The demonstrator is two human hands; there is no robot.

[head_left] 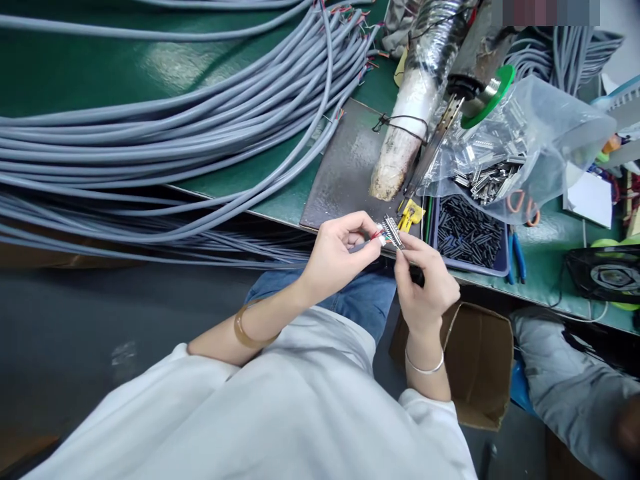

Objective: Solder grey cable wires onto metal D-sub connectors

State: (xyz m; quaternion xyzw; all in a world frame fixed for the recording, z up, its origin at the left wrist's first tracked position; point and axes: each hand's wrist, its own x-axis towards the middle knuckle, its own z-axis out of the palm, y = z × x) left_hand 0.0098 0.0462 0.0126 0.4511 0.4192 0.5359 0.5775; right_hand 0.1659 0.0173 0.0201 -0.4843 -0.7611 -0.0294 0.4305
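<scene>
My left hand (345, 253) pinches the end of a grey cable whose thin coloured wires (382, 236) fan out from between the fingertips. Against those wires sits a small metal pin connector (393, 231), gripped at its right end by my right hand (424, 273) between thumb and fingers. Both hands are close together in front of the bench edge. Just beyond them stands a yellow clip-like holder (411, 215), near the tip of a soldering iron (433, 150). Whether each wire is joined to a pin is too small to tell.
Many grey cables (200, 133) lie across the green bench at left. A wrapped duct (400, 140) comes down over a dark board (345, 160). At right are a tray of black sleeves (467, 233), a bag of connectors (500, 153), blue-handled pliers (517, 257) and another person's sleeve (565, 380).
</scene>
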